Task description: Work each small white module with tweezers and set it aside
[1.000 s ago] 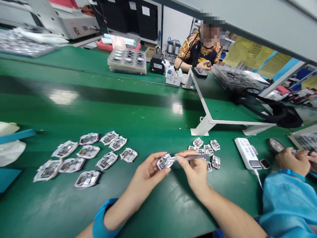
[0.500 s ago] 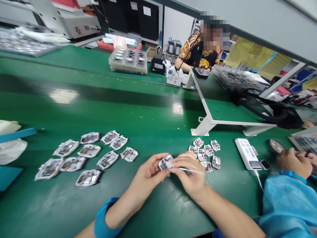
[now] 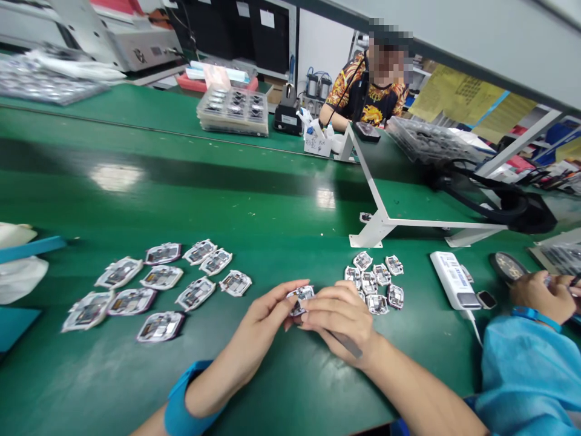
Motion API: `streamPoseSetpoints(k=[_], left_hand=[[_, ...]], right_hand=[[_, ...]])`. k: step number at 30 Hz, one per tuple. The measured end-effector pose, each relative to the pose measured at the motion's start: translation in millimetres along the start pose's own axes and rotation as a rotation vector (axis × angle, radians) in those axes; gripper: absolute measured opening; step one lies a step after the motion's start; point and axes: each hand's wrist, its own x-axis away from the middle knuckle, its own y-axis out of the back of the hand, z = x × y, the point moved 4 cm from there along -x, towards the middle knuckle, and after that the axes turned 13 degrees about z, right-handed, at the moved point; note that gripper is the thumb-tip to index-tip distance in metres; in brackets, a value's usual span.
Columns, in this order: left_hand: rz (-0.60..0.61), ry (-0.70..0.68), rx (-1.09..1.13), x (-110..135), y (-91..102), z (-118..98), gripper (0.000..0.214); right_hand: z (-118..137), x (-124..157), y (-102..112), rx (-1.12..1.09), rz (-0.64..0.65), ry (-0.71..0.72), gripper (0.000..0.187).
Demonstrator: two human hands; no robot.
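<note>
My left hand [image 3: 267, 318] is closed around the edge of a small smartwatch case [image 3: 300, 297] with its circuit board exposed. My right hand [image 3: 342, 312] covers the right side of that case, its fingertips close over the board. Between the right fingers sits a pair of metal tweezers [image 3: 348, 345]; the flat grey end sticks out below the palm, while the tips are hidden. Several similar open watch cases [image 3: 162, 277] are spread on the green bench to the left. A tighter cluster of smaller-looking ones [image 3: 368, 282] lies just beyond my right hand.
A white device with a cable [image 3: 451, 281] lies at the right, beside a small black watch [image 3: 486, 299]. A co-worker's hands [image 3: 542, 297] and blue sleeve are at the right edge. A white-framed stand [image 3: 376, 227] rises behind; clear trays [image 3: 233, 112] sit farther back.
My right hand has rolled over the watch case, so the tweezers now point lower and show their flat side. The left thumb has shifted up onto the case.
</note>
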Motion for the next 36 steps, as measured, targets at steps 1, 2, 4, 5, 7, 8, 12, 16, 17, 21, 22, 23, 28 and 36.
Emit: streamPoseSetpoints(k=[1, 2, 4, 5, 7, 8, 12, 16, 17, 21, 22, 23, 28, 36], left_hand=[[-0.002, 0.000, -0.012, -0.4, 0.5, 1.1, 0.037], [0.000, 0.002, -0.023, -0.8, 0.9, 2.1, 0.037], [0.010, 0.006, -0.049, -1.7, 1.9, 3.6, 0.039], [0.017, 0.007, -0.071, -2.0, 2.5, 3.9, 0.040], [0.028, 0.005, -0.133, -2.5, 3.9, 3.3, 0.041], [0.028, 0.002, -0.166, -2.6, 4.8, 2.6, 0.041], [0.031, -0.002, -0.258, -2.4, 7.0, -0.6, 0.038], [0.051, 0.015, -0.252, -1.5, 6.4, -2.2, 0.040], [0.051, 0.021, -0.238, -1.3, 6.2, -2.3, 0.040], [0.044, 0.041, -0.120, -1.0, 5.5, -1.4, 0.039], [0.042, 0.050, -0.087, -1.0, 5.2, -0.9, 0.039], [0.040, 0.062, -0.062, -1.0, 4.9, -0.4, 0.039], [0.018, 0.090, -0.076, -1.6, 2.3, -3.6, 0.036], [0.034, -0.011, -0.260, -2.3, 1.6, -10.1, 0.035]], right_hand=[[-1.2, -0.3, -0.3, -0.048, 0.007, -0.037, 0.012], [-3.0, -0.2, -0.7, -0.103, 0.003, -0.080, 0.012], [-8.0, 1.5, -1.2, -0.216, -0.053, -0.175, 0.010], [-11.1, 2.9, -1.5, -0.271, -0.093, -0.227, 0.008], [-17.3, 6.1, -2.7, -0.371, -0.160, -0.331, 0.005], [-20.1, 7.6, -3.6, -0.415, -0.179, -0.377, 0.004], [-28.2, 10.8, -7.0, -0.554, -0.189, -0.516, 0.003], [-35.5, 12.2, -9.9, -0.652, -0.181, -0.671, 0.011], [-36.8, 12.2, -10.7, -0.681, -0.177, -0.699, 0.014], [-38.5, 11.4, -11.5, -0.747, -0.194, -0.738, 0.021], [-38.3, 11.5, -10.7, -0.743, -0.215, -0.735, 0.022], [-38.0, 11.7, -9.7, -0.736, -0.239, -0.728, 0.021], [-35.2, 12.4, -6.7, -0.674, -0.272, -0.694, 0.012], [-35.3, 11.4, -7.5, -0.694, -0.242, -0.719, 0.010]])
